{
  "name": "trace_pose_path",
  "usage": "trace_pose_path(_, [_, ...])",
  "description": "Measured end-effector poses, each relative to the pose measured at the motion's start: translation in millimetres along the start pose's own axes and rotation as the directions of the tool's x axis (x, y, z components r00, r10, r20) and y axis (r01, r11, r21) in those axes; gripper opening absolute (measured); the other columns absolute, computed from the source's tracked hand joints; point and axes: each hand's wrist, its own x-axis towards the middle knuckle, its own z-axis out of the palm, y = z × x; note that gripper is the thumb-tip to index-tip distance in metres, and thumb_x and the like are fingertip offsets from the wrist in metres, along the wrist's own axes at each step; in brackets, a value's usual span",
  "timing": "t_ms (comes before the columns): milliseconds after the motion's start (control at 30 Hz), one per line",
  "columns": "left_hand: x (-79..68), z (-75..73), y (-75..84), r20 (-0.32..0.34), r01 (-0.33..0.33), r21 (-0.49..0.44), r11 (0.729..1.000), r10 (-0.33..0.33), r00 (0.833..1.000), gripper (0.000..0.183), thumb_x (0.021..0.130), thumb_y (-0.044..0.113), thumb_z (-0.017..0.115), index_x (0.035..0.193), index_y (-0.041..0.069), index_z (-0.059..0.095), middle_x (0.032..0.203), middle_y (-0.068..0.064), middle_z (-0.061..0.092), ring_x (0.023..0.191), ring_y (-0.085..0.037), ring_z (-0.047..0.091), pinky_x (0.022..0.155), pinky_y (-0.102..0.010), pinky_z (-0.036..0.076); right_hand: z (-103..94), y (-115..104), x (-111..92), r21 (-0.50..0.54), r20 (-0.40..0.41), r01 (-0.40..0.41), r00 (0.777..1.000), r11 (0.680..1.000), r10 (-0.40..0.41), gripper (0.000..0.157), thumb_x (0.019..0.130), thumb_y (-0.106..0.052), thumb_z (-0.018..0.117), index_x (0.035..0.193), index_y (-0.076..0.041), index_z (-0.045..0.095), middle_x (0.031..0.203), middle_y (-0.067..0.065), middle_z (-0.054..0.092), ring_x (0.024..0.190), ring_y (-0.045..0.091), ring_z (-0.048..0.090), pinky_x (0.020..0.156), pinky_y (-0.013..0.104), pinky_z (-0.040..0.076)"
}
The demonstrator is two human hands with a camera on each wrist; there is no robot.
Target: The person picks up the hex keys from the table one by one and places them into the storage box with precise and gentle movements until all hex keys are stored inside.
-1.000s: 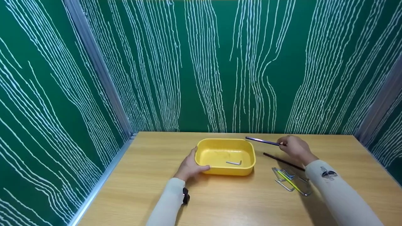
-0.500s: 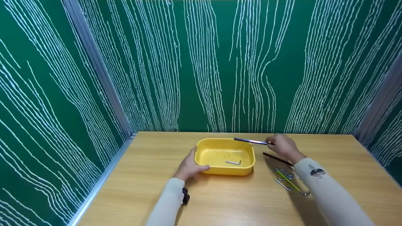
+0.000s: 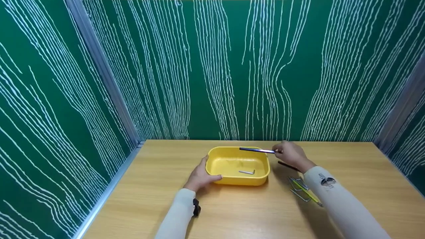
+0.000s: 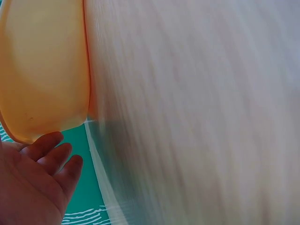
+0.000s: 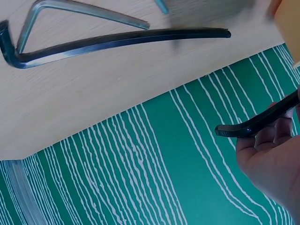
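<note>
My left hand [image 3: 200, 176] holds the left end of a yellow plastic bin [image 3: 239, 181], its thumb along the front wall. In the left wrist view its fingertips [image 4: 51, 137] sit right at the bin's end. My right hand [image 3: 291, 155] pinches a long black hex key [image 3: 257, 150] near its bent end. The key's long arm points left over the bin's back right rim; the bend [image 5: 243, 129] shows in the right wrist view. Inside the bin lies a small silver hex key [image 3: 246, 172].
Right of the bin, another black hex key [image 3: 287, 165] lies on the wooden table [image 3: 252, 212], partly behind the right forearm. Several silver hex keys [image 3: 299, 195] and a yellow-green stick [image 3: 309, 192] lie nearer. Green panels with white lines [image 3: 212, 83] enclose the table's back and sides.
My right hand has moved left with the black hex key, bringing its long arm from beside the bin to over it. The left hand and the bin have stayed in place.
</note>
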Motion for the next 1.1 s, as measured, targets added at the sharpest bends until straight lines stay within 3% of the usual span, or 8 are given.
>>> trace_pose_path(133, [0.5,0.2,-0.4,-0.001,-0.003,-0.011,1.0,0.003,1.0,0.116,0.045,0.056,0.078,0.139,0.028,0.017,0.136,0.0,0.038,0.109,-0.019,0.045,0.1,-0.038,0.032,2.0,-5,1,-0.015,-0.013,0.034,0.999,0.999,-0.034,0.018,0.08,-0.017,0.058,0.095,-0.015,0.067,0.082,0.002,0.054,0.073,0.019,0.046,0.058,0.028,0.039])
trace_pose_path(433, [-1.6,-0.3,0.0,0.007,0.009,-0.007,1.0,-0.009,1.0,0.115,0.044,0.057,0.077,0.139,0.03,0.016,0.135,0.002,0.038,0.11,-0.016,0.044,0.101,-0.038,0.031,9.5,-16,4,0.046,0.028,-0.003,1.0,0.999,0.002,0.018,0.082,-0.017,0.058,0.099,-0.017,0.066,0.086,0.001,0.053,0.076,0.02,0.046,0.057,0.026,0.042])
trace_pose_path(767, [-1.5,-0.3,-3.1,0.008,0.005,-0.018,1.0,-0.005,1.0,0.118,0.04,0.061,0.076,0.138,0.031,0.017,0.133,0.002,0.04,0.107,-0.017,0.047,0.099,-0.035,0.034,16.5,-30,10,-0.029,-0.007,0.052,0.999,0.998,-0.052,0.02,0.08,-0.018,0.061,0.1,-0.014,0.066,0.09,0.001,0.055,0.081,0.018,0.05,0.071,0.035,0.046])
trace_pose_path(1100, [-0.6,-0.9,-2.8,0.013,-0.016,-0.021,1.0,0.016,1.0,0.115,0.043,0.059,0.076,0.138,0.031,0.018,0.133,0.003,0.04,0.107,-0.016,0.046,0.099,-0.036,0.033,22.2,-42,14,-0.035,0.0,0.076,0.997,0.996,-0.076,0.019,0.08,-0.016,0.061,0.098,-0.014,0.067,0.087,0.0,0.054,0.078,0.018,0.048,0.07,0.034,0.045])
